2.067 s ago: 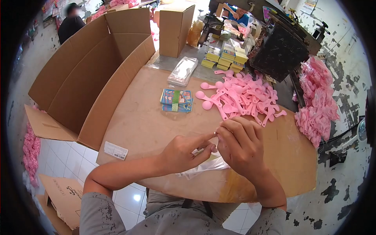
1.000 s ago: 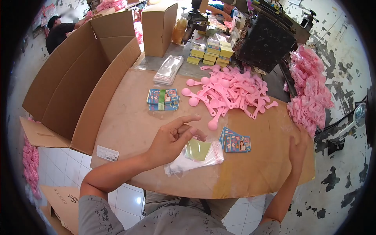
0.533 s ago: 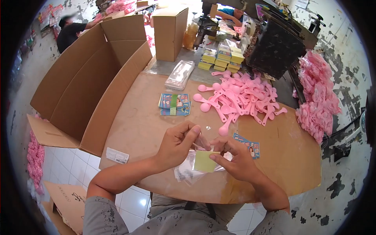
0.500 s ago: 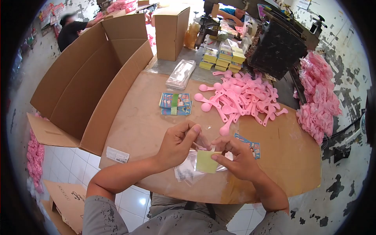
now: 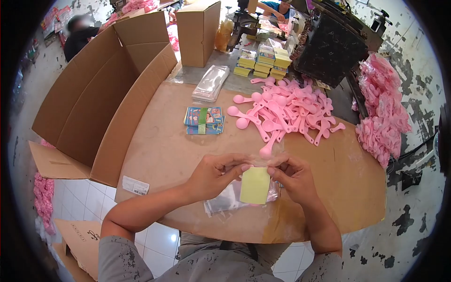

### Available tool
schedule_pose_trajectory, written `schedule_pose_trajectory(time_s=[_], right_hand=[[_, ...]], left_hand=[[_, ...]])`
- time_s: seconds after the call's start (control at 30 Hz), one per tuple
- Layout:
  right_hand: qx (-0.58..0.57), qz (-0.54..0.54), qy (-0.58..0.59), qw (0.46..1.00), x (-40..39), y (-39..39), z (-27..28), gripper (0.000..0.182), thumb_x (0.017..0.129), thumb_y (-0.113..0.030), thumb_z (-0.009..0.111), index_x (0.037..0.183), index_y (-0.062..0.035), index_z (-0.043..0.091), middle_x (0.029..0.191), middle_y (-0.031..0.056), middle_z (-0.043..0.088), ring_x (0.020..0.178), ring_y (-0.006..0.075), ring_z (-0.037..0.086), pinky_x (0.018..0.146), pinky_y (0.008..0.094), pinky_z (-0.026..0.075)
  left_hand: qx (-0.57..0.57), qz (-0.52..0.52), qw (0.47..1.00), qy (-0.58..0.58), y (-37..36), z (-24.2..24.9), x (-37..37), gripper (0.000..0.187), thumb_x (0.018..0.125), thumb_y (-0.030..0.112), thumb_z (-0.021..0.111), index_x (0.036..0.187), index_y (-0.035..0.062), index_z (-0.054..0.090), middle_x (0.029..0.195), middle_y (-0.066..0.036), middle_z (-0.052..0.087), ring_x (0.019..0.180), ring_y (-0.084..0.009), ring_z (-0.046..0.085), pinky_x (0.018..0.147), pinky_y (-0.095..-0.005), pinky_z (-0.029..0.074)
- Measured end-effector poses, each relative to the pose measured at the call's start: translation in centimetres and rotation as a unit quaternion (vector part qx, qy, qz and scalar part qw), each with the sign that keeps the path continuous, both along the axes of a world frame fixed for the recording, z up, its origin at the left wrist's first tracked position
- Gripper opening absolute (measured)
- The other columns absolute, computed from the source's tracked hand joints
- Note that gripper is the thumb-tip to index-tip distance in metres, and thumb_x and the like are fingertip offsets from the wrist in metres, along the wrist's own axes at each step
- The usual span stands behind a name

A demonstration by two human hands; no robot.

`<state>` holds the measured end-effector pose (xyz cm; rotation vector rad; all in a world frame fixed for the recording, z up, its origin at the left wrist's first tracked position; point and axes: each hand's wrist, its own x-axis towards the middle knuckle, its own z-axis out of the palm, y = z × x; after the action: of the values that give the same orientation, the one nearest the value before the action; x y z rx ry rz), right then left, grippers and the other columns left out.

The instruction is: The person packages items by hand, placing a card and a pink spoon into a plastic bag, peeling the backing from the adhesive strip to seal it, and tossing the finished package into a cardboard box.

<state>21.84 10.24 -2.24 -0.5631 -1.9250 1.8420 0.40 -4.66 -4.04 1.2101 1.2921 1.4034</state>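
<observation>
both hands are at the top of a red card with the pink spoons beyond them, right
The card isn't red: the head view shows it yellow-green. The left hand and right hand are at its top, with the pink spoons beyond.

The brown worktop (image 5: 157,141) carries heaped pink spoons (image 5: 287,113) at far right, banded cards (image 5: 213,121) left of them, clear bags (image 5: 224,199) nearer.

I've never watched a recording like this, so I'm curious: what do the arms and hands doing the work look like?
They are a person's, with no cables or machine parts. The left sleeve and right sleeve are short and grey, the left flecked with dark blotches. The left hand and right hand are gloveless, and no watch shows.
</observation>
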Motion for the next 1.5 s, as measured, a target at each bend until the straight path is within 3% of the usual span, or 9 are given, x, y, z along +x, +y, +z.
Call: schedule_pose_trajectory(time_s=[0.23,0.43,0.8,0.93,1.13,1.2,1.27,1.37,1.5], right_hand=[[0.031,0.032,0.061,0.997,0.0,1.0,-0.6,0.015,0.097,0.002,0.068,0.110,-0.0007,0.076,0.103,0.0028,0.069,0.087,0.0074,0.064,0.076,0.0244,0.052],[0.044,0.037,0.034,0.998,0.2,1.4,-0.4,0.016,0.096,0.003,0.068,0.110,0.0003,0.077,0.105,0.0053,0.070,0.091,0.0095,0.066,0.078,0.0257,0.054],[0.076,0.077,0.015,0.994,-0.2,0.7,0.3,0.045,0.096,0.005,0.068,0.139,0.0040,0.054,0.110,0.0050,0.064,0.097,0.0117,0.063,0.086,0.0286,0.053],[0.091,0.068,-0.006,0.994,0.0,0.8,0.3,0.047,0.096,0.003,0.070,0.140,0.0016,0.053,0.108,0.0041,0.062,0.096,0.0115,0.063,0.087,0.0297,0.052],[0.144,0.048,0.035,0.988,0.0,1.2,2.5,0.043,0.096,-0.004,0.071,0.137,-0.0019,0.057,0.112,0.0066,0.068,0.101,0.0139,0.066,0.088,0.0315,0.052],[0.226,0.021,0.002,0.974,1.3,3.1,2.5,0.041,0.097,-0.006,0.071,0.136,-0.0034,0.059,0.113,0.0071,0.070,0.103,0.0146,0.067,0.088,0.0319,0.053],[0.245,-0.005,-0.037,0.969,2.8,4.8,1.8,0.042,0.095,-0.009,0.072,0.135,-0.0040,0.061,0.114,0.0063,0.070,0.103,0.0160,0.068,0.088,0.0313,0.052],[0.345,-0.017,-0.105,0.933,5.0,6.7,1.3,0.041,0.091,-0.010,0.076,0.130,-0.0034,0.065,0.115,0.0076,0.069,0.105,0.0184,0.067,0.088,0.0311,0.052],[0.447,0.025,-0.156,0.881,7.1,8.2,-0.3,0.033,0.086,-0.011,0.081,0.117,-0.0027,0.073,0.110,0.0093,0.066,0.104,0.0208,0.066,0.088,0.0320,0.052]], left_hand=[[0.128,-0.014,0.982,0.136,0.5,-0.1,-0.7,0.023,0.103,0.009,0.065,0.123,0.0016,0.074,0.105,-0.010,0.079,0.088,-0.0146,0.074,0.076,-0.0285,0.060],[0.043,-0.030,0.996,-0.066,0.5,-0.3,-0.8,0.024,0.105,0.012,0.064,0.124,0.0020,0.075,0.104,-0.008,0.078,0.087,-0.0113,0.072,0.077,-0.0288,0.059],[0.008,-0.026,0.999,-0.027,0.6,-0.2,-0.8,0.030,0.104,0.006,0.063,0.133,-0.0006,0.067,0.109,-0.008,0.076,0.095,-0.0094,0.071,0.083,-0.0268,0.060],[0.056,0.034,0.990,-0.121,0.7,0.6,0.2,0.037,0.104,0.009,0.065,0.140,0.0005,0.061,0.110,-0.008,0.075,0.096,-0.0104,0.071,0.081,-0.0281,0.061],[-0.071,-0.072,0.994,-0.047,0.3,1.6,-2.4,0.033,0.103,0.013,0.067,0.133,0.0000,0.060,0.112,-0.009,0.073,0.104,-0.0148,0.071,0.084,-0.0306,0.060],[0.024,0.145,0.985,-0.092,0.3,1.7,-5.0,0.034,0.106,0.018,0.063,0.134,0.0000,0.059,0.117,-0.011,0.072,0.107,-0.0170,0.071,0.087,-0.0318,0.058],[0.258,0.281,0.885,-0.266,1.2,4.4,-6.9,0.043,0.109,0.031,0.056,0.133,-0.0037,0.061,0.128,-0.013,0.067,0.118,-0.0185,0.065,0.105,-0.0412,0.052],[0.293,0.332,0.867,-0.230,2.2,3.9,-7.5,0.043,0.111,0.033,0.050,0.135,-0.0003,0.062,0.135,-0.013,0.064,0.123,-0.0197,0.062,0.108,-0.0399,0.049],[0.023,0.121,0.978,0.170,1.7,-0.8,-4.4,0.039,0.097,0.030,0.074,0.127,0.0056,0.068,0.120,-0.010,0.069,0.099,-0.0200,0.067,0.089,-0.0348,0.052]])
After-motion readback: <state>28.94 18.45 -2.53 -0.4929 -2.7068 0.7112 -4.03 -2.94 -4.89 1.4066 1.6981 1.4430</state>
